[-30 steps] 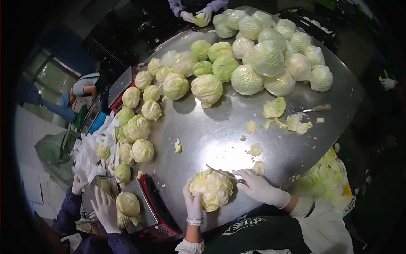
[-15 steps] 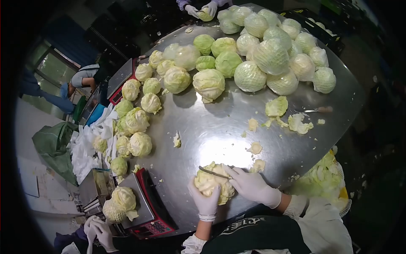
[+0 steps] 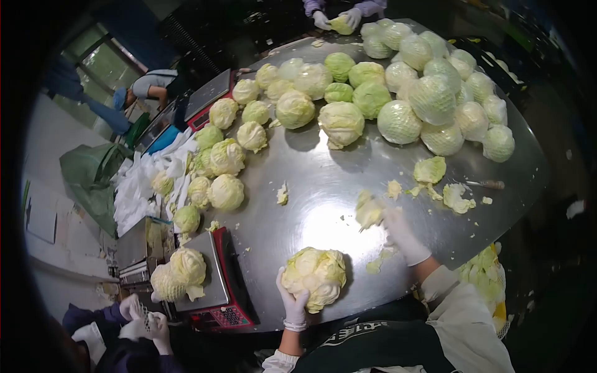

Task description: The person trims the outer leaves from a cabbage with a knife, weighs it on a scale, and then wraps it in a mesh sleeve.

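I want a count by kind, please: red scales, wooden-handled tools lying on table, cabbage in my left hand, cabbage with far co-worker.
Red scales: 2
Wooden-handled tool on table: 1
Cabbage in left hand: 1
Cabbage with far co-worker: 1
Total: 5

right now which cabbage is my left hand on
The pale cabbage by the near edge of the steel table, right of the nearer red scale. It sits apart from the rest, and your left hand cups its left side.
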A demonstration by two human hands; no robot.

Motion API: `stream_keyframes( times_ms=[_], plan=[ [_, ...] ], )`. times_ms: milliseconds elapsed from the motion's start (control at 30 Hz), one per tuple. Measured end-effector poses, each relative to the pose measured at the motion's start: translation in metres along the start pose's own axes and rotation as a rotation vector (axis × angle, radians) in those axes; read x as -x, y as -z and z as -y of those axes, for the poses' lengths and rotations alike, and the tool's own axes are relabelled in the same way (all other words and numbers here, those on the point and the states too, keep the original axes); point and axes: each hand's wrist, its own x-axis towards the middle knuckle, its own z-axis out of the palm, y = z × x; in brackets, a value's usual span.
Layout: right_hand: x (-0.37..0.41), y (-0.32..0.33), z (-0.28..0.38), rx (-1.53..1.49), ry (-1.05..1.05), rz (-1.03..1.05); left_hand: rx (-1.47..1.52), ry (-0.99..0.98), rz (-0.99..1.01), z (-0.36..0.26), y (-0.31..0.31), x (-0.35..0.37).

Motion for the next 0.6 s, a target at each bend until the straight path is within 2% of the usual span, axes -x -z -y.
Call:
stream_keyframes(
  times_ms=[67, 100, 167, 233, 300, 333, 367, 400, 433, 500, 533, 600],
  plan=[
    [-0.007, 0.033, 0.013, -0.209, -0.064, -0.221, 0.238, 0.066, -0.071, 0.006, 0.014, 0.009],
    [0.004, 0.048, 0.041, -0.207, -0.048, -0.208, 0.241, 0.054, -0.088, 0.013, 0.018, 0.013],
    [0.030, 0.064, 0.104, 0.071, -0.116, -0.243, 0.433, 0.126, -0.201, 0.035, 0.019, 0.023],
    [0.052, 0.038, 0.124, 0.057, 0.083, -0.137, 0.476, 0.162, -0.252, 0.049, 0.013, 0.032],
    [0.073, 0.005, 0.146, -0.255, 0.155, 0.193, 0.277, 0.050, -0.369, 0.043, -0.009, 0.038],
    [0.077, 0.000, 0.166, -0.251, 0.158, 0.199, 0.199, 0.035, -0.385, 0.039, -0.016, 0.040],
    [0.083, 0.000, 0.189, -0.195, 0.191, 0.292, 0.203, 0.034, -0.389, 0.035, -0.022, 0.043],
    [0.085, 0.002, 0.201, -0.137, 0.222, 0.384, 0.083, -0.014, -0.349, 0.031, -0.028, 0.046],
    [0.079, 0.002, 0.199, -0.131, 0.224, 0.385, -0.036, -0.061, -0.307, 0.028, -0.032, 0.047],
    [0.061, -0.004, 0.186, -0.318, 0.267, 0.641, 0.033, -0.048, -0.290, 0.023, -0.031, 0.045],
    [0.056, -0.011, 0.174, -0.307, 0.270, 0.645, 0.025, -0.028, -0.244, 0.021, -0.027, 0.043],
    [0.053, -0.020, 0.150, -0.402, 0.609, 0.509, -0.029, -0.034, -0.170, 0.026, -0.013, 0.040]
  ],
)
